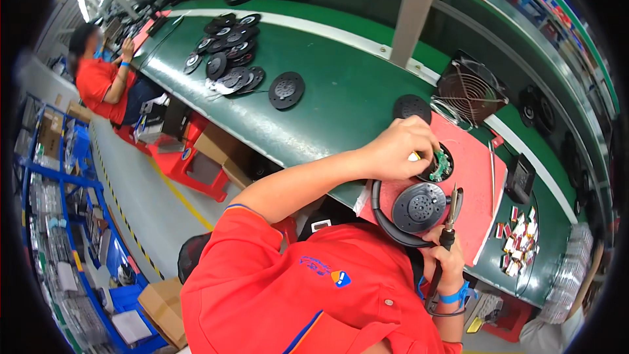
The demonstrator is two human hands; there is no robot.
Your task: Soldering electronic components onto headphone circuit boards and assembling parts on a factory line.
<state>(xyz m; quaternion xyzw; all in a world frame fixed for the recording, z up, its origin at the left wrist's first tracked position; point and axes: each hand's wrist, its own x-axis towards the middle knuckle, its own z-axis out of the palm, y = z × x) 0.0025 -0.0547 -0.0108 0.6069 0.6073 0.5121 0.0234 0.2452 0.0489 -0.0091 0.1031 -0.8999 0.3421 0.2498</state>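
Observation:
My left hand [407, 149] is closed in a pinch beside a green circuit board [442, 166] set in a round black housing. A small whitish-yellow piece shows between its fingers, too small to name. My right hand [448, 257] grips a soldering iron [447, 237] by its dark handle, metal tip pointing up and away. Between the hands lies a round black perforated speaker disc [420, 208], with a black curved band [388, 224] around its near left side. Both round parts rest on a pink mat [478, 187].
A fan with a wire guard [470, 88] stands behind the mat. Several small white-and-red parts [521, 242] lie right, near a black box [520, 179]. More black discs [229, 52] are piled far left on the green bench [327, 118]. Another person [105, 82] works at the left.

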